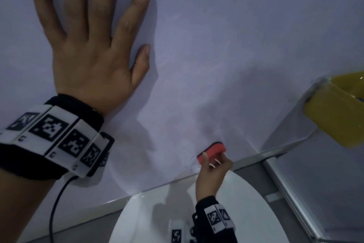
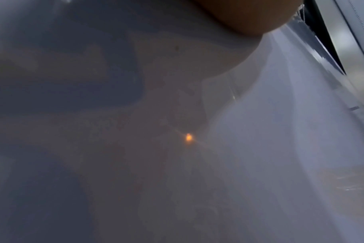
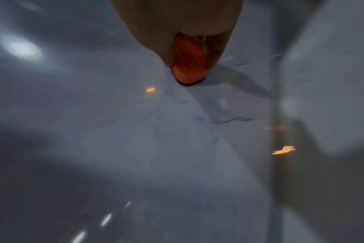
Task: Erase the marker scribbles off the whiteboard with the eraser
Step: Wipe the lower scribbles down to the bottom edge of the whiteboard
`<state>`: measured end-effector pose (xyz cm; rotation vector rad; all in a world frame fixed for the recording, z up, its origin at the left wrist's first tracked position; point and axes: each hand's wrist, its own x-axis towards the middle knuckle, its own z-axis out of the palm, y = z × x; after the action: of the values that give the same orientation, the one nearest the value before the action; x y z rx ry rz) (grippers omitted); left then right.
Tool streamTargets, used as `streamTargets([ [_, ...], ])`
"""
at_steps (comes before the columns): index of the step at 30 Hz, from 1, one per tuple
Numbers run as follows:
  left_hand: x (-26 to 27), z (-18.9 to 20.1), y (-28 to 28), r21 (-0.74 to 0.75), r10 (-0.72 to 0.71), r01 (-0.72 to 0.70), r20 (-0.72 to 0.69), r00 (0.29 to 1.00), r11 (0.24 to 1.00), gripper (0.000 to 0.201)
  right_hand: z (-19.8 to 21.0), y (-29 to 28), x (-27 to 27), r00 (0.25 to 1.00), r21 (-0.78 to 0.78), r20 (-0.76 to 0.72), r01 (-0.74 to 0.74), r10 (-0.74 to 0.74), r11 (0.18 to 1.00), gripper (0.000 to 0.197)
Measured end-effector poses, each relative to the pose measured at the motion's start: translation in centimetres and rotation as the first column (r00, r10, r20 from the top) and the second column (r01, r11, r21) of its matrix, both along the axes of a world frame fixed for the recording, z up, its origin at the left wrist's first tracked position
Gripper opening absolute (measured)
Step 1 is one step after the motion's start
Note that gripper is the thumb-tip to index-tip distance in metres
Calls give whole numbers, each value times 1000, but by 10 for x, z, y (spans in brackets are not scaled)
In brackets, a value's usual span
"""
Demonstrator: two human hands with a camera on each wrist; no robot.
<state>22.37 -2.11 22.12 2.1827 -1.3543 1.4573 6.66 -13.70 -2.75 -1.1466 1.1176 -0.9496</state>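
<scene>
The whiteboard [image 1: 216, 45] fills most of the head view, pale and smudged. My left hand [image 1: 92, 45] lies flat on it at the upper left, fingers spread and straight. Low on the board, near its bottom edge, my right hand [image 1: 213, 164] grips a red eraser [image 1: 211, 152] with a black felt face pressed against the surface. Faint scribble marks [image 1: 190, 161] show just left of the eraser. In the right wrist view the eraser [image 3: 189, 65] sits between thumb and fingers, with thin blue marks [image 3: 231, 120] on the board [image 3: 135, 148] beyond it. The left wrist view shows only blurred board [image 2: 280, 131].
A yellow holder [image 1: 334, 112] is fixed at the board's right edge. A metal frame strip [image 1: 256, 157] runs along the bottom edge. Below it stands a round white table [image 1: 246, 213]. A black cable [image 1: 57, 203] hangs from my left wristband.
</scene>
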Motion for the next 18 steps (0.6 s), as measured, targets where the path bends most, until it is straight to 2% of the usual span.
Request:
streamTargets([
  [3, -2, 0, 1, -16, -10, 10, -10, 1000, 1000, 51, 5, 27, 3, 994, -4, 8, -109, 109, 994, 38],
  [7, -2, -1, -1, -22, 7, -6, 28, 1000, 1000, 52, -10, -10, -9, 998, 151, -39, 51, -46, 987, 29],
  [9, 0, -1, -3, -13, 4, -3, 35, 999, 1000, 52, -6, -27, -7, 995, 85, -15, 98, -97, 992, 30],
  [12, 2, -1, -2, -25, 11, -10, 43, 999, 1000, 52, 9, -22, 3, 999, -46, 13, 43, -42, 998, 31],
  [15, 1, -2, -1, -35, -7, 9, 47, 999, 999, 53, -1, -11, -3, 1000, 46, -29, -4, 5, 999, 34],
  [18, 0, -1, -1, -29, 3, -1, 54, 999, 1000, 53, -21, -23, -13, 995, 165, -88, 66, -52, 984, 35],
])
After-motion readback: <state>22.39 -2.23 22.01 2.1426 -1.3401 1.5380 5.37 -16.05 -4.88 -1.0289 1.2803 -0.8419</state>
